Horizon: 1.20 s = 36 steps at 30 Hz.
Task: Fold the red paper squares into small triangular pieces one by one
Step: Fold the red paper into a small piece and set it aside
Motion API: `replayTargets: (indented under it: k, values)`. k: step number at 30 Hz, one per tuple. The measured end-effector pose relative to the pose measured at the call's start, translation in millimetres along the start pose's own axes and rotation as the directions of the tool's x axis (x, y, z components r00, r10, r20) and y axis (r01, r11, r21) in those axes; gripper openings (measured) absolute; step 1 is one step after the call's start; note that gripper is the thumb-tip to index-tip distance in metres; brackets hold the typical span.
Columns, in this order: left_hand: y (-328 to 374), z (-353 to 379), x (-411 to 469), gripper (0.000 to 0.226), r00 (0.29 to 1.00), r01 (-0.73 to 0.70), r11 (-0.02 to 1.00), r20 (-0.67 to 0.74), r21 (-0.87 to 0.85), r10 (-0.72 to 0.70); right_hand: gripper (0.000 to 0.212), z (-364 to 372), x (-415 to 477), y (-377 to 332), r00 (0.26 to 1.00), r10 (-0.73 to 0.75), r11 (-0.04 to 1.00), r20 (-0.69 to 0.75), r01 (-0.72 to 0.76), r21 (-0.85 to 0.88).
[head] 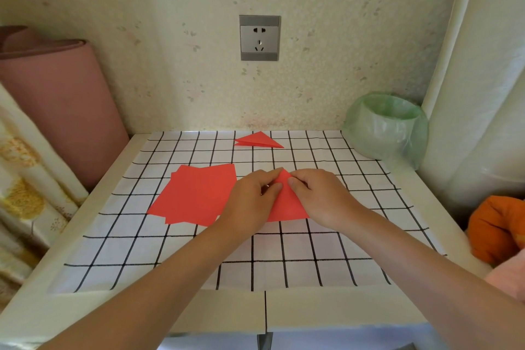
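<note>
Red paper, thin and matte, lay in three places on a white cloth [199, 258] printed with a black grid, which covered a pale table [127, 315]. Near the middle, a folded sheet [287, 204] formed a triangle with its point toward the wall. The left hand [250, 202] rested over its left side, fingers curled, with thumb and fingertips pinching the paper near the top. The right hand [321, 199] pinched the same top corner from the other side. Just left of the hands sat a loose stack of flat squares [196, 193], their corners fanned slightly, the left hand overlapping its edge. One finished triangle [257, 140], sharp-creased and slightly sprung open, lay apart at the far edge of the cloth. At the far right corner stood a round bin [389, 128] lined with a crinkled, pale green plastic bag; its contents could not be made out.
</note>
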<state>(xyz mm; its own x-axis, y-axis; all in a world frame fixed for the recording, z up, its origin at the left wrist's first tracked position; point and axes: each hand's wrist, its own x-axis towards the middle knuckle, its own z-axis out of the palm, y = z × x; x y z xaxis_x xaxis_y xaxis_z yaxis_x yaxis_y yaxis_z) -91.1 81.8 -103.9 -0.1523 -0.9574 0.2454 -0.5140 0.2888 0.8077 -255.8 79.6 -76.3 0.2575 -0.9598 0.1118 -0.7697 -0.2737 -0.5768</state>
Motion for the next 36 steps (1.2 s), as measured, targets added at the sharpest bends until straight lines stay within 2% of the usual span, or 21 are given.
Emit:
replayTargets:
  k: [6,16,21,25,28,33,36]
  values:
    - [-1,1,1,0.031,1.000,-0.020,0.999,0.012,0.043,0.020,0.035,-1,-1,-1,0.999,-0.035,0.996,0.015,0.036,-0.079]
    - [0,3,1,0.030,0.998,-0.051,0.996,0.035,0.077,0.048,0.028,-1,2,3,1.000,-0.014,0.999,0.013,0.014,-0.031]
    - [2,2,2,0.035,0.996,-0.032,0.992,0.081,0.120,0.022,0.015,-1,4,1,0.993,0.106,0.988,-0.044,-0.101,0.116]
    - [2,-2,2,0.034,0.974,-0.018,0.976,0.224,0.217,-0.032,0.014,2,8,6,0.979,0.194,0.973,0.061,-0.200,0.119]
    - [2,-5,4,0.035,0.962,0.044,0.963,0.250,0.267,-0.113,0.013,6,11,11,0.965,0.244,0.958,0.091,-0.255,0.129]
    - [-3,-7,6,0.050,0.937,0.116,0.923,0.269,0.368,-0.225,0.014,17,14,12,0.958,0.265,0.963,0.109,-0.268,0.019]
    - [-4,-6,7,0.047,0.933,0.117,0.914,0.273,0.390,-0.236,0.017,23,12,8,0.965,0.254,0.962,0.073,-0.243,-0.128]
